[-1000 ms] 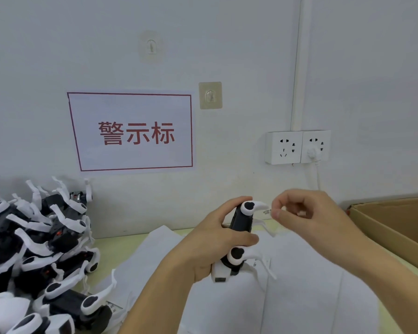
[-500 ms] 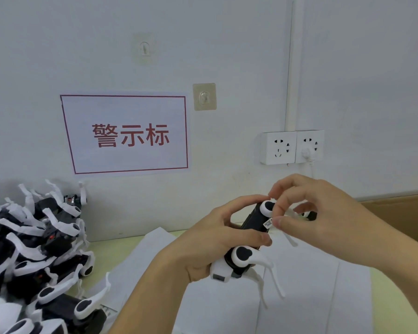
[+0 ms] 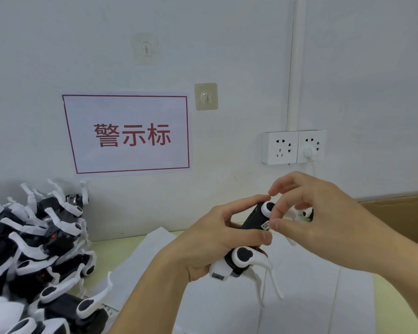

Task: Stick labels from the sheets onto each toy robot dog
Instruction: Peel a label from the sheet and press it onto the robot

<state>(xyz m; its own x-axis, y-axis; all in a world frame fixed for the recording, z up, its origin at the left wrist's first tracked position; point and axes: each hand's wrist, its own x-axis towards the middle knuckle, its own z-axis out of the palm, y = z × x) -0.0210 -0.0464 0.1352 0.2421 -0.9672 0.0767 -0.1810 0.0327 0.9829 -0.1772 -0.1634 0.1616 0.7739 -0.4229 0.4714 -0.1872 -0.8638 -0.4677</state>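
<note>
My left hand (image 3: 210,242) grips a black and white toy robot dog (image 3: 252,219), holding it tilted above the table with its white legs pointing down and to the right. A small white label (image 3: 265,224) lies on the dog's black body. My right hand (image 3: 323,220) has its thumb and curled forefinger pinched at the label's right edge, against the dog. White label sheets (image 3: 227,307) are spread on the table under both hands.
A pile of several more toy robot dogs (image 3: 34,249) fills the left side of the pale green table (image 3: 111,249). An open cardboard box (image 3: 401,218) stands at the right. On the wall behind are a red-framed sign (image 3: 128,133) and power sockets (image 3: 293,147).
My right hand came in from the right with the label and brought it down onto the dog's black body. My left hand tilted the dog from upright to slanted.
</note>
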